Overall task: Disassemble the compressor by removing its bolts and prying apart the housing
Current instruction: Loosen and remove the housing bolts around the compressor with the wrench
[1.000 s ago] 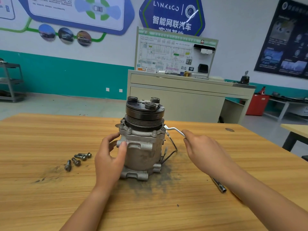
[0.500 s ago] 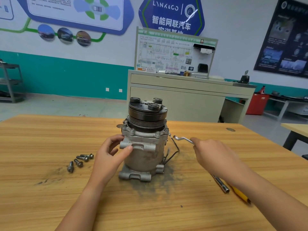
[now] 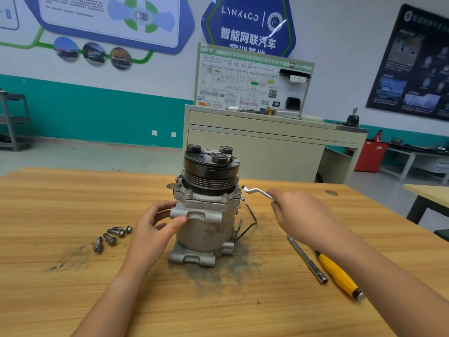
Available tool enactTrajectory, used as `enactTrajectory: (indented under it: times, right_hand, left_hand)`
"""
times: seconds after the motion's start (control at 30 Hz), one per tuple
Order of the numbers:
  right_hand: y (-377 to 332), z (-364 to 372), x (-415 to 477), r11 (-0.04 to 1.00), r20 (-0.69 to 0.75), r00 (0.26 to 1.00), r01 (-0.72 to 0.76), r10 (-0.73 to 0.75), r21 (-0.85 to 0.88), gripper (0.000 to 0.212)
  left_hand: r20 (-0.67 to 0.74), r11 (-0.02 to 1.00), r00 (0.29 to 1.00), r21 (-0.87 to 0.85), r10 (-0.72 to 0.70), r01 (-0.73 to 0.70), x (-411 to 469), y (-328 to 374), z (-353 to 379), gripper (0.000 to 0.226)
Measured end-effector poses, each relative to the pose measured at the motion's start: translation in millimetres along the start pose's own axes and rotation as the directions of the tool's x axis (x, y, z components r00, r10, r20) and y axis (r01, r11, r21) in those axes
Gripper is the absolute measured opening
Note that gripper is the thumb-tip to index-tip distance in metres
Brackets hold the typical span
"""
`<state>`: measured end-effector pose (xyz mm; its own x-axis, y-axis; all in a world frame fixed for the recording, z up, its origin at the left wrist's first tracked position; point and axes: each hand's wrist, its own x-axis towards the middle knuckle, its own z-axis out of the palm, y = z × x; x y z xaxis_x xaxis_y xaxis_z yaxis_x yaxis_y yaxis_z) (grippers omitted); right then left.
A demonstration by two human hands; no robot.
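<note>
Compressor [image 3: 206,215] is gripped at its side by left hand [image 3: 155,229]; wrench [image 3: 257,191] is held by right hand [image 3: 298,215], tip just beside compressor.

Single view, from a wide-angle camera worn on the head. It faces forward and somewhat down across the table [image 3: 73,288]. Both forearms enter at the bottom edge, close to the lens. The left hand [image 3: 155,229] on the compressor [image 3: 209,229] and the right hand [image 3: 298,215] on a wrench [image 3: 257,192] sit at mid-frame, within arm's reach. The upper half takes in a cabinet [image 3: 255,152] and the wall [image 3: 340,45], well beyond the table.
</note>
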<state>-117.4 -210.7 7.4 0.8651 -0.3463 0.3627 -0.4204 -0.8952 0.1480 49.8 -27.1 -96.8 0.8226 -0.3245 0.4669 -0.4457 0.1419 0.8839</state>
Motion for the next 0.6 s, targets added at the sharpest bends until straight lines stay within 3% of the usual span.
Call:
enactTrajectory:
  times: [0.23, 0.47, 0.6]
  right_hand:
    - [-6, -1, 6, 0.999, -0.021, 0.999, 0.036, -0.036, -0.026, 0.024]
    - [-9, -7, 17, 0.992, 0.036, 0.997, 0.065, -0.061, -0.106, 0.026]
    - [-13, -9, 17, 0.985, 0.042, 0.997, 0.072, -0.066, -0.154, 0.030]
  left_hand:
    - [-0.061, 0.992, 0.995, 0.101, 0.078, -0.072, -1, 7, 2, 0.026]
    - [0.115, 0.990, 0.993, 0.137, -0.033, 0.017, 5, 14, -13, 0.025]
    - [0.110, 0.982, 0.994, 0.186, -0.003, -0.018, 5, 15, -13, 0.024]
